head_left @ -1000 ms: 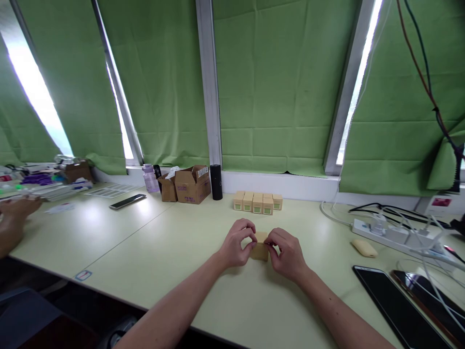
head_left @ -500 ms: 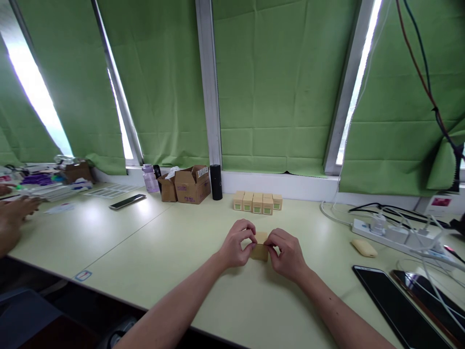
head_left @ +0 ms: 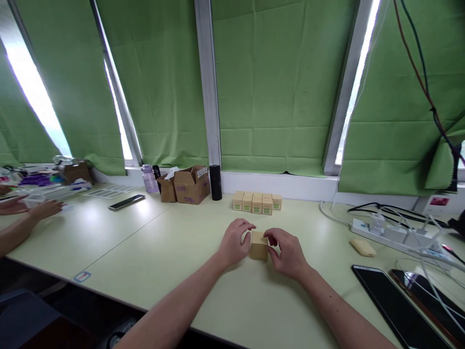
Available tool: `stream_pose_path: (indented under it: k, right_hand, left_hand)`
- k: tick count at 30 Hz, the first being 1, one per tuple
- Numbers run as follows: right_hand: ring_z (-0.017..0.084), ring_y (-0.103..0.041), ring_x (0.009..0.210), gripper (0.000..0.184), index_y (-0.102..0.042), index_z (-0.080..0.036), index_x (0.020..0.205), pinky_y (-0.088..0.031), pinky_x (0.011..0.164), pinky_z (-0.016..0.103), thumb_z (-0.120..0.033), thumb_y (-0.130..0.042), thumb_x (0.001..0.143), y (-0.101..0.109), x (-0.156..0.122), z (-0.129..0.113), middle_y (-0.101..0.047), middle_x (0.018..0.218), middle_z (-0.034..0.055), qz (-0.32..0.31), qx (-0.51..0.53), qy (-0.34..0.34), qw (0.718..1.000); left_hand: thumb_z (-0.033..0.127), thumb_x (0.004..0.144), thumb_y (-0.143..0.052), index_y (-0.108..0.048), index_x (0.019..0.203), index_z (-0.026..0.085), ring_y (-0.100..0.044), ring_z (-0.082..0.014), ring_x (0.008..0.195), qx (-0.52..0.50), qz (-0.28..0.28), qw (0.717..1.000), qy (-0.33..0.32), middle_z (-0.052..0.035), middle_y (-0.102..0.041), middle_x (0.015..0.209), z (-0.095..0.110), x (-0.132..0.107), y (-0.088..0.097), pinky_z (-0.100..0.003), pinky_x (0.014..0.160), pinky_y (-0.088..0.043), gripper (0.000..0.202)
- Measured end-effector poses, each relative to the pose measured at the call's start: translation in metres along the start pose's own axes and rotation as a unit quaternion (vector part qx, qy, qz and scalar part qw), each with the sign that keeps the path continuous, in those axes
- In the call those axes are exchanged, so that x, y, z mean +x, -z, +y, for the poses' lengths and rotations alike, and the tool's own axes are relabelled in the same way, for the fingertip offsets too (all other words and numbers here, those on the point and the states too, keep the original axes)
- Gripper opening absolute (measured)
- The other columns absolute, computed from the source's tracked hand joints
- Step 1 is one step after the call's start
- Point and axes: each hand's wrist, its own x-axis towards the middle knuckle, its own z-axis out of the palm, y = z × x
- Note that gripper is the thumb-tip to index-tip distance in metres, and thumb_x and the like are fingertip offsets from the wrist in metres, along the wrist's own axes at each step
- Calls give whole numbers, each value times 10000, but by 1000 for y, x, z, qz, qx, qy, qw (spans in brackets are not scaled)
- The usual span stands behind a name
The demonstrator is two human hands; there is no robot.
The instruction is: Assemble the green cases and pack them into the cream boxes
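A small plain cardboard box (head_left: 259,247) stands on the table between my hands, its top flat and closed. My left hand (head_left: 235,243) is at the box's left side, with thumb and index finger apart and the thumb at the box's edge. On the other side, my right hand (head_left: 286,249) has its index finger on the top right edge and its thumb near the front right corner. Farther back, several small cardboard boxes (head_left: 257,203) with green-and-white labels stand grouped together.
A black cylinder (head_left: 215,182), an opened carton (head_left: 192,186) and a purple bottle (head_left: 149,178) line the wall. A phone (head_left: 127,202) lies left. At right are a power strip (head_left: 395,237), cables and a dark tablet (head_left: 395,305). Another person's hands (head_left: 43,209) work at far left.
My left fingers have come off the box top and spread apart. The box's top now looks flat. The other person's hand at far left has moved right.
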Motion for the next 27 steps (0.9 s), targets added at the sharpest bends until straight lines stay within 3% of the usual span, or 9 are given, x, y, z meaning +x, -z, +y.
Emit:
stream_pose_path:
  k: [3, 7, 14, 17, 22, 27]
  right_hand:
    - [174, -594, 681, 338, -564, -225, 1067, -424, 596, 273, -108, -577, 751, 3, 0, 2, -624, 779, 0, -10, -2, -8, 1000]
    - [168, -589, 646, 318, -555, -236, 1059, -416, 582, 265, -125, -573, 762, 4, 0, 7, -613, 742, -19, -12, -9, -16, 1000]
    - [165, -575, 549, 194, -546, -264, 1015, -334, 512, 256, -168, -534, 846, -8, -1, 25, -635, 679, -47, 23, -47, -106, 993]
    - [166, -579, 553, 158, -532, -264, 1011, -354, 522, 260, -194, -533, 869, -8, -1, 27, -639, 683, -46, 18, -39, -128, 991]
    - [154, -559, 596, 193, -516, -254, 1066, -411, 571, 260, -213, -551, 880, 2, 0, 14, -593, 708, -43, -13, 24, -72, 997]
    - [151, -537, 608, 326, -490, -250, 1110, -399, 574, 255, -179, -583, 805, 4, -1, 3, -556, 718, -49, -51, 33, -29, 998]
  left_hand:
    - [28, 830, -505, -719, 1047, 201, -639, -237, 975, 27, -8, 999, 30, -83, -681, 1013, -8, -1, -4, -410, 889, -537, 350]
    - [11, 784, -517, -712, 901, 200, -639, -226, 921, 35, -7, 999, 27, -65, -675, 938, -12, -2, -5, -386, 845, -535, 296]
    - [-25, 694, -497, -609, 695, 205, -618, -216, 832, 9, -21, 1000, -3, -44, -658, 800, -12, -3, -6, -360, 774, -504, 256]
    - [-33, 681, -484, -599, 677, 204, -608, -212, 805, 15, -24, 1000, 7, -37, -648, 758, -13, -3, -7, -353, 754, -493, 264]
    - [-47, 705, -471, -674, 852, 202, -623, -215, 855, 28, -21, 997, 73, -38, -680, 849, -17, -3, -8, -367, 791, -518, 353]
    - [-46, 738, -489, -718, 1074, 228, -645, -229, 998, -8, -42, 995, 89, -42, -706, 973, -22, -4, -12, -406, 920, -537, 490]
